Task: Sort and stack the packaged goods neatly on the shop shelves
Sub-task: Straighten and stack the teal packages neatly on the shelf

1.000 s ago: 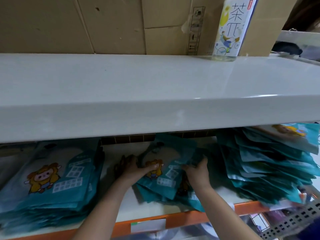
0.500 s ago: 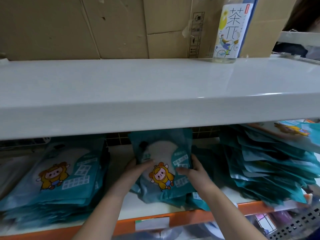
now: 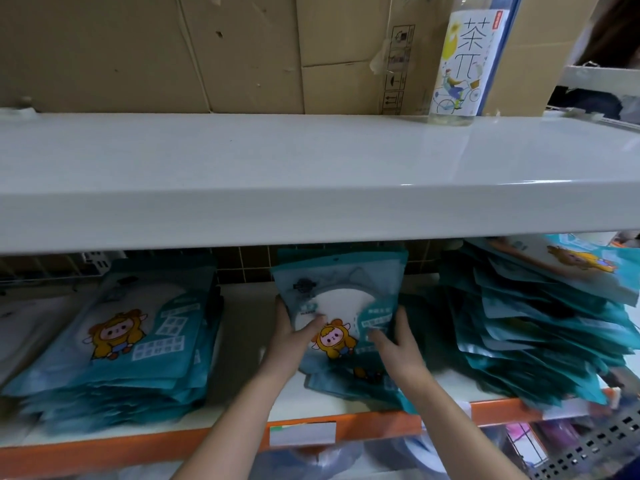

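Currently I judge squaring underway: left hand [image 3: 289, 336] and right hand [image 3: 398, 341] clasp the teal packet bundle [image 3: 341, 299] by its sides, next needing level placement on the lower shelf [image 3: 242, 348]

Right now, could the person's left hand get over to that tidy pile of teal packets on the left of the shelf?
Probably yes. A bare strip of the lower shelf lies between the left hand and the left pile, with nothing in the way. But that hand grips the middle packets with the right hand, so it must let go first.
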